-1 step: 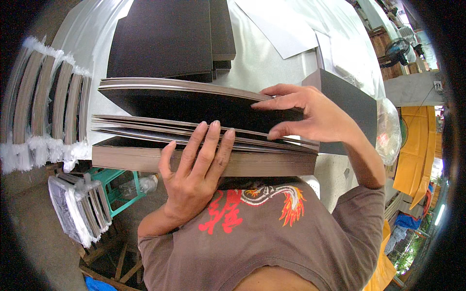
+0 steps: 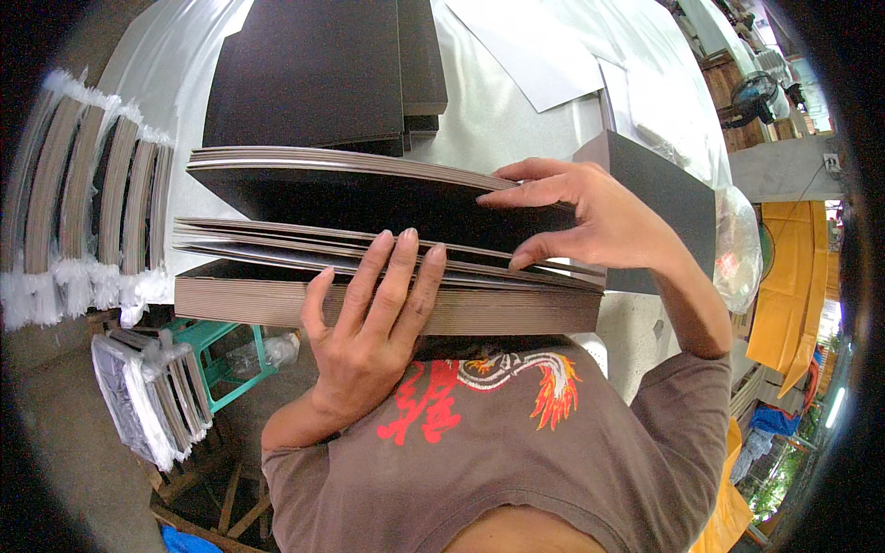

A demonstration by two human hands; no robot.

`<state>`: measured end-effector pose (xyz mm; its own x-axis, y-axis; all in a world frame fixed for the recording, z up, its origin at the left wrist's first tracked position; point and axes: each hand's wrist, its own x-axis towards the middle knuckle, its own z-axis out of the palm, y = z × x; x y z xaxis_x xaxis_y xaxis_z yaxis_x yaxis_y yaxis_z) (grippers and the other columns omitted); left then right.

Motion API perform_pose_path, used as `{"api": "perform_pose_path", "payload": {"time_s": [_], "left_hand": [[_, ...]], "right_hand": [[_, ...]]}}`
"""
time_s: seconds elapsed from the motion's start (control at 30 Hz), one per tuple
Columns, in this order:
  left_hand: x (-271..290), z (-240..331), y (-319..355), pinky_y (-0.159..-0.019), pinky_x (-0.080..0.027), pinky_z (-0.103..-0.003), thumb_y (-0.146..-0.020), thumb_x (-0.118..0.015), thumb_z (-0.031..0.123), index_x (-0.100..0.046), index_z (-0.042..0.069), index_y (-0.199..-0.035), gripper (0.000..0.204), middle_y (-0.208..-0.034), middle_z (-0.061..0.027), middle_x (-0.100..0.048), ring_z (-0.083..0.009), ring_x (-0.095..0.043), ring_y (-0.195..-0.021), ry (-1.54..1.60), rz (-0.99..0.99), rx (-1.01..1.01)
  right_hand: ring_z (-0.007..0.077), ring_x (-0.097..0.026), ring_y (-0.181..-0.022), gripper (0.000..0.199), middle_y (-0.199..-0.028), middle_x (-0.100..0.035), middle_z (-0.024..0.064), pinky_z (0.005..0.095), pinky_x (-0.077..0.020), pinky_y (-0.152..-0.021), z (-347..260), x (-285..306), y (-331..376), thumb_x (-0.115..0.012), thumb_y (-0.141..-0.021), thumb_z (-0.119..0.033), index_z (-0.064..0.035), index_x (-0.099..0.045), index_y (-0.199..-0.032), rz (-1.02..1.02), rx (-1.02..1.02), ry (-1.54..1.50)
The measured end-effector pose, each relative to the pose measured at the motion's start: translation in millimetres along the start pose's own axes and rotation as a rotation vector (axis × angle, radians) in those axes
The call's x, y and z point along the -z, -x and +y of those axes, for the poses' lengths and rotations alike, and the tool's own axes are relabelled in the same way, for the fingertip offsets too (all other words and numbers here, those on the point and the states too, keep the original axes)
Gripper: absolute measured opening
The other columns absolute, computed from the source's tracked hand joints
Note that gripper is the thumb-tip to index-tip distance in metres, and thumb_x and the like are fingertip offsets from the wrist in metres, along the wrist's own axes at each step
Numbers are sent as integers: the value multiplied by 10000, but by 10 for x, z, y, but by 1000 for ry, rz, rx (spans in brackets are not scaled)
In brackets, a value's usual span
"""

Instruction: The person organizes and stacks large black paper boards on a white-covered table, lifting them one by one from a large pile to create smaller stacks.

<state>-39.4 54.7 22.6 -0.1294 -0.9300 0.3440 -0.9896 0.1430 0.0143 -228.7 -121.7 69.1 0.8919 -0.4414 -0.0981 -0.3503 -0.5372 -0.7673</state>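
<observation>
A thick stack of black boards with grey-brown edges (image 2: 516,313) lies right in front of my body. Its upper boards are parted into groups, with a dark gap between the far group (image 2: 323,160) and the nearer ones (image 2: 267,230). My left hand (image 2: 373,304) lies against the near edges, its fingers spread and their tips on the lifted boards. At the right end of the gap is my right hand (image 2: 590,217), thumb and fingers wide apart. Its fingers touch the far group; its thumb rests at the nearer boards. Its remaining fingers are hidden.
More black boards (image 2: 309,74) lie behind the stack, beside white sheets (image 2: 535,55). Another dark board (image 2: 659,203) is at the right. Plastic-wrapped board bundles (image 2: 88,184) stand at the left, above a green stool (image 2: 217,364). A fan (image 2: 754,97) is far right.
</observation>
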Motion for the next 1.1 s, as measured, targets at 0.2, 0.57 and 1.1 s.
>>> {"api": "perform_pose_path", "payload": {"time_s": [0.2,0.57,1.1], "left_hand": [[26,-17,27,-974,-247,-418,-876,-465,220,-552,211,-1255,389,-1310,-6,-509,-132,-481,-1204,14,-15,-18],[-12,-44,74,-976,-261,-385,-889,-442,212,-550,209,-1257,383,-1297,-9,-521,-139,-485,-1203,-6,19,-57],[-6,-49,53,-980,-262,-382,-887,-445,215,-542,211,-1264,389,-1306,-15,-515,-144,-484,-1206,8,11,-54]], "right_hand": [[255,-562,-1082,599,-1193,-566,159,351,-426,-931,29,26,-15,-822,-569,-132,-108,-636,-1139,-21,-84,-14],[260,-556,-1094,647,-1183,-576,150,367,-412,-959,49,43,-41,-840,-527,-143,-120,-638,-1142,2,-91,3],[248,-580,-1035,580,-1121,-602,144,329,-429,-909,63,90,-79,-816,-595,-210,-41,-627,-1116,-28,-44,-16]]}}
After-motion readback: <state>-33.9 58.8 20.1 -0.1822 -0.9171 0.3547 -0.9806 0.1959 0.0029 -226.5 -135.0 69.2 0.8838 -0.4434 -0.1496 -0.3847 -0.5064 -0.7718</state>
